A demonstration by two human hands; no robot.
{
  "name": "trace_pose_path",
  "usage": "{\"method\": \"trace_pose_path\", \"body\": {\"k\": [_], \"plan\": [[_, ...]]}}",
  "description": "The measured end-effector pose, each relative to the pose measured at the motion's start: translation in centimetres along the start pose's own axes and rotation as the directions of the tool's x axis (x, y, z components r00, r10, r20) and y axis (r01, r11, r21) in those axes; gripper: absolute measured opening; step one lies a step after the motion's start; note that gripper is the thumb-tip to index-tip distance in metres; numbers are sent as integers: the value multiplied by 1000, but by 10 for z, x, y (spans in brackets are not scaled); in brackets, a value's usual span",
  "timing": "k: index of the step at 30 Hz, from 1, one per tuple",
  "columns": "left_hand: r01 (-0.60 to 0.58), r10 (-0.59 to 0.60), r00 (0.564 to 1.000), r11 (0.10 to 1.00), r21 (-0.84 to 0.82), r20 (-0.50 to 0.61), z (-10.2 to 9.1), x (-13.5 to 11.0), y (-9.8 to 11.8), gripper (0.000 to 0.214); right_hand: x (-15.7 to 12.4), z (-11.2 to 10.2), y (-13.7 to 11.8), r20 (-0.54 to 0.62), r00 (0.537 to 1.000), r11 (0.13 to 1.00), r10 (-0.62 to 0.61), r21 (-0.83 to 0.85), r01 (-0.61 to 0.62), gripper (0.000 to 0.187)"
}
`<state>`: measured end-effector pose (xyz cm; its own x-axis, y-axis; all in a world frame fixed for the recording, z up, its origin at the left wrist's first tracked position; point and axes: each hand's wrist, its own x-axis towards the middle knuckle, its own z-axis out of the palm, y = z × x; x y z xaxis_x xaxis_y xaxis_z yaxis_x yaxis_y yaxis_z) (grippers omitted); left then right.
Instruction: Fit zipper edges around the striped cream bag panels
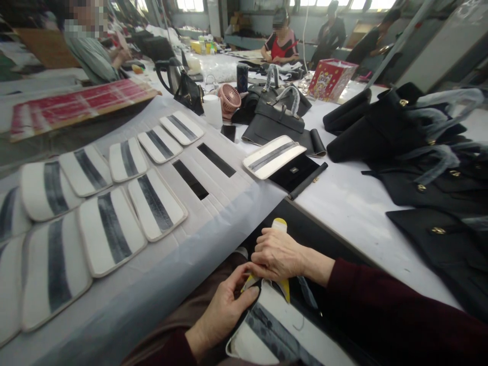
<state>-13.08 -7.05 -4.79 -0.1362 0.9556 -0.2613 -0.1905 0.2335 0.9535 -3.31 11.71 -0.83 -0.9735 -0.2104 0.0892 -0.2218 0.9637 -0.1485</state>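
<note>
Item: white panel with a grey stripe (272,335), held low in your lap below the table edge (354,223), dark backing along its rim. Risk: the panel rests on your knees with little support, so it could slip off; a loose grip on the yellow-capped tube (279,224) could also let it drop onto or mark the white face. Left hand (223,310): curled over the panel's upper edge. Right hand (278,254): closed around the tube, knuckles up. Hands: together, fingertips almost meeting.
</note>
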Motion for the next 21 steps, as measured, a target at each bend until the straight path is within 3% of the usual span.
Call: {"method": "trace_pose_path", "body": {"k": [4,8,21], "plan": [[-52,55,997,996,66,-53,0,-2,1,44,0,1,0,-8,1000,1000,5,0,-5,46],[-31,32,999,984,175,-1,0,-4,5,31,-2,5,0,-63,998,1000,-1,1,1,46],[-62,61,998,973,222,12,0,-3,7,33,-5,-1,-5,-86,996,999,19,-49,-23,46]]}}
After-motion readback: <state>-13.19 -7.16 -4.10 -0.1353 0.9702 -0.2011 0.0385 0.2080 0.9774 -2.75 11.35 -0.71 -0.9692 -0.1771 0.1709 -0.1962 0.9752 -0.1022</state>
